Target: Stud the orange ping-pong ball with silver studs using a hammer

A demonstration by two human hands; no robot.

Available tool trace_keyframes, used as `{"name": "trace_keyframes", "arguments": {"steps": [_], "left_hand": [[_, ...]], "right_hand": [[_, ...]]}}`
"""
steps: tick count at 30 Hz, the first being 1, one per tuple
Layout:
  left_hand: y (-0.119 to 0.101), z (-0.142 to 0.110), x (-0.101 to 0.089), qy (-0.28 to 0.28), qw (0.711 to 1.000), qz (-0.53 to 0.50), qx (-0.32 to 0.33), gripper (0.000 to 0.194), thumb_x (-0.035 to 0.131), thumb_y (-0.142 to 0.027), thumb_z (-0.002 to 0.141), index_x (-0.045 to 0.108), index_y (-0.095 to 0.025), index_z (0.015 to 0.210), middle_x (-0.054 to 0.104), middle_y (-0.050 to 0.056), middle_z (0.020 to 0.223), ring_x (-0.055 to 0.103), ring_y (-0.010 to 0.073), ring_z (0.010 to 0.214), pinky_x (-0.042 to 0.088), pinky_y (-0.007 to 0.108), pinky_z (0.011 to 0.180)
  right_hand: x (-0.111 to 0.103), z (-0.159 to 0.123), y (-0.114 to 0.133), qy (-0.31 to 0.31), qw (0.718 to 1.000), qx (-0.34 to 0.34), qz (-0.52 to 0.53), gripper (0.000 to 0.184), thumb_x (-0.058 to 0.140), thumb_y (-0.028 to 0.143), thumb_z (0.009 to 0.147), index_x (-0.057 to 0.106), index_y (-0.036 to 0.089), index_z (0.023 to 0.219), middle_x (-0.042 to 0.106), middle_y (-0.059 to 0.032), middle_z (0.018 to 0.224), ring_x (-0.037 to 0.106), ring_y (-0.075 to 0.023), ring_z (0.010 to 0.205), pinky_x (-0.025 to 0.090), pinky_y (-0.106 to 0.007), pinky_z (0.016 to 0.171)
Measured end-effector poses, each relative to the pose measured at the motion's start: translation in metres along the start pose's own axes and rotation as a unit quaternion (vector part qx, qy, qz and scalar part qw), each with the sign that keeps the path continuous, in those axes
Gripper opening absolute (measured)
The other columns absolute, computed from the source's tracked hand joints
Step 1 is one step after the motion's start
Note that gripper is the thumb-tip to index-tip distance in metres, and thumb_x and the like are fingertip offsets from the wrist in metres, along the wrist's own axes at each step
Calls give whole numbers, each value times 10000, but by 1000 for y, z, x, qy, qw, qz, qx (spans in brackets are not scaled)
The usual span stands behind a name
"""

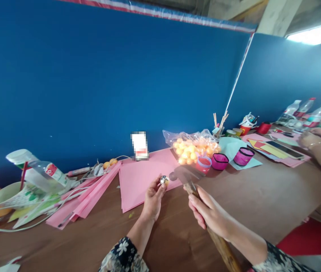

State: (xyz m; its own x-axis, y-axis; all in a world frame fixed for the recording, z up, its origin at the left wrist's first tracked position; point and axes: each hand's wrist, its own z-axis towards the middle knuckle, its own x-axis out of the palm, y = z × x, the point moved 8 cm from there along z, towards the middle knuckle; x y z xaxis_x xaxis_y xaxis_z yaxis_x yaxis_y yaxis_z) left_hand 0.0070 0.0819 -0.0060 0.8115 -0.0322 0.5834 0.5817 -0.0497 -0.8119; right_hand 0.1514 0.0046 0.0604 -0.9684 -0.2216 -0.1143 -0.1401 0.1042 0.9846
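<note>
Between the thumb and fingers of my left hand [153, 198] is a small shiny silver ball [164, 180]. It could be a bell, but its kind is not clear. My right hand [206, 207] is wrapped round the wooden handle of a hammer [224, 249]. Motion blurs the hammer's head, which is just right of the silver ball; whether they touch I cannot tell. Pink paper sheets [138, 181] lie behind my left hand. Beyond the hammer are a clear bag of orange balls [189, 149] and small pink fabric cups [219, 161].
At the left are a plastic bottle [48, 175], a paper cup [4, 196], pink paper strips [87, 200] and a white cable. Toward the right lie a dark phone [283, 149] and coloured papers. Another person's hands [312, 139] rest at the far right. A blue partition [106, 75] backs the table.
</note>
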Motion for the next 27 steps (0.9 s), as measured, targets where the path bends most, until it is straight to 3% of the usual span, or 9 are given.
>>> {"name": "trace_keyframes", "arguments": {"steps": [4, 9, 14, 18, 27], "left_hand": [[0, 0, -1, 2, 1000, 3, 7, 433, 681, -230, 694, 586, -219, 1117, 633, 49, 1077, 582, 154, 969, 415, 285, 899], [1, 0, -2, -10, 1000, 3, -5, 438, 697, -236, 678, 598, -221, 1104, 634, 49, 1079, 583, 154, 966, 414, 293, 904], [2, 0, -1, -3, 1000, 13, -3, 456, 707, -242, 665, 600, -231, 1108, 647, 53, 1061, 591, 160, 951, 431, 292, 877], [2, -1, -3, -15, 1000, 1, -5, 430, 702, -246, 670, 612, -237, 1091, 641, 46, 1076, 592, 155, 949, 435, 283, 869], [2, -1, 1, 13, 999, -25, -27, 400, 663, -255, 714, 601, -247, 1109, 638, 54, 1085, 590, 163, 964, 429, 299, 879]], "right_hand": [[4, 3, -6, 13, 1000, 20, 3, 245, 396, 461, 872, 408, 217, 888, 412, 70, 661, 350, -29, 398, 297, -149, 336], [2, 2, 0, 0, 1000, -10, 22, 231, 365, 451, 890, 397, 222, 896, 410, 69, 678, 342, -23, 400, 298, -149, 344], [8, 3, -4, 22, 999, 12, 22, 221, 386, 435, 885, 385, 215, 877, 409, 72, 659, 339, -22, 398, 295, -147, 338], [5, 3, 1, 6, 999, -8, 38, 215, 376, 437, 890, 384, 222, 904, 406, 71, 680, 343, -20, 410, 298, -145, 344], [4, 6, 1, 1, 998, 12, 62, 214, 392, 416, 884, 396, 235, 998, 404, 78, 648, 329, -23, 393, 290, -143, 334]]}}
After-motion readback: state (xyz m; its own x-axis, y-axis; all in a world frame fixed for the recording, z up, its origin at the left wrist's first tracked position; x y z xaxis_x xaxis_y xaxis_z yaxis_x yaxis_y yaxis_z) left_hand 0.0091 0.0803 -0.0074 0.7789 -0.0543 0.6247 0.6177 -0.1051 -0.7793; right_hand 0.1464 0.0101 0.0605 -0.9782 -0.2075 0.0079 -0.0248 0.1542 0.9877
